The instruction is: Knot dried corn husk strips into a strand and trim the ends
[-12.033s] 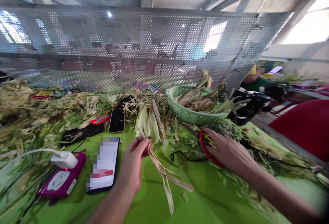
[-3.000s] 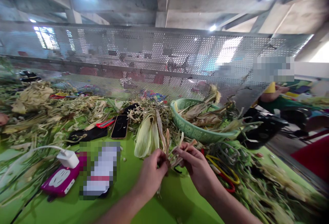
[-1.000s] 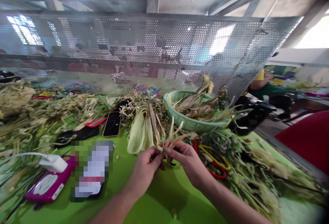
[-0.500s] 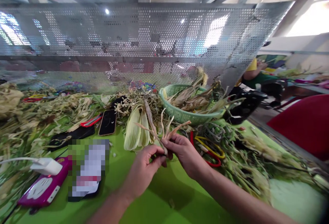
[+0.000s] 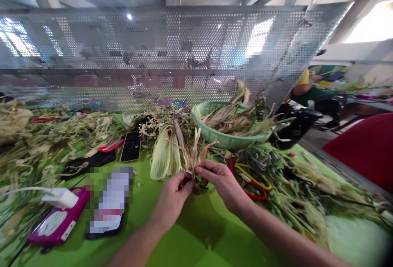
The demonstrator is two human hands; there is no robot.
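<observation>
Between my two hands is a small bundle of dried corn husk strips (image 5: 195, 152), its pale and brownish ends fanning upward. My left hand (image 5: 178, 187) is closed, pinching the lower end of the bundle between thumb and fingers. From the other side my right hand (image 5: 215, 177) grips the same bundle, thumb on top. A small dark bit shows under the right fingers; I cannot tell what it is. Just beyond my hands lie broad pale green corn husks (image 5: 164, 156). Red-and-yellow-handled scissors (image 5: 251, 179) rest right of my right hand.
A green plastic basket (image 5: 227, 138) of dry husks stands behind. Left are a black phone (image 5: 131, 146), a red cutter (image 5: 112, 144), a blurred-out phone (image 5: 110, 205) and a magenta power strip (image 5: 58, 222). Husk scraps (image 5: 86, 130) cover both sides. A perforated metal screen (image 5: 153, 54) stands beyond.
The husk strips have turned in my fingers, so their ends stand closer together and more upright. My hands stay nearly in place. The view has shifted slightly.
</observation>
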